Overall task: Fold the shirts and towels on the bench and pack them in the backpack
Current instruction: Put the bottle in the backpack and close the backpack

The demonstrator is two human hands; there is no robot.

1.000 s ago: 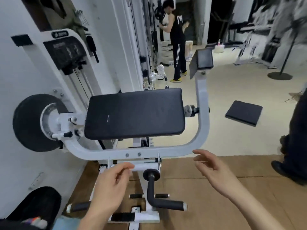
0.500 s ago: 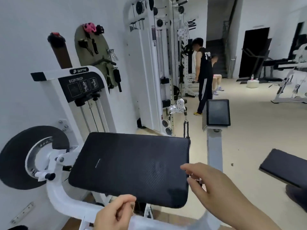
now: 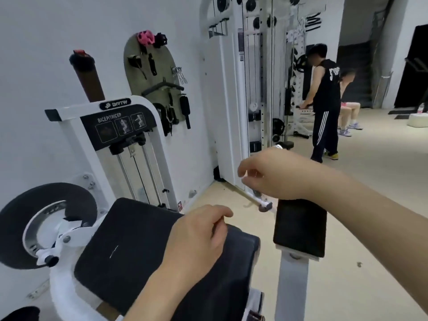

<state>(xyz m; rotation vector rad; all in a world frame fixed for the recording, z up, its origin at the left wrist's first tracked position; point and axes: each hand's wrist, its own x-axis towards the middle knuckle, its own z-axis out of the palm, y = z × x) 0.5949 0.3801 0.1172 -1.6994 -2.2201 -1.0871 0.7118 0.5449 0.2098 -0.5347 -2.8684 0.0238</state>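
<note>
Bench pad sits low and centre: black, textured, with one pale scuff near its middle, mounted on the white frame of the bicep/tricep machine. Left hand is over the pad's right half, back of the hand up, fingers loosely curled with nothing in them; whether it touches the pad, I can't tell. Right hand is raised higher, wrist bent, fingers drooping slack and empty, above the small black pad. Half a second ago the left was at the bottom edge below the pad and the right was by its right corner. Both have come up.
</note>
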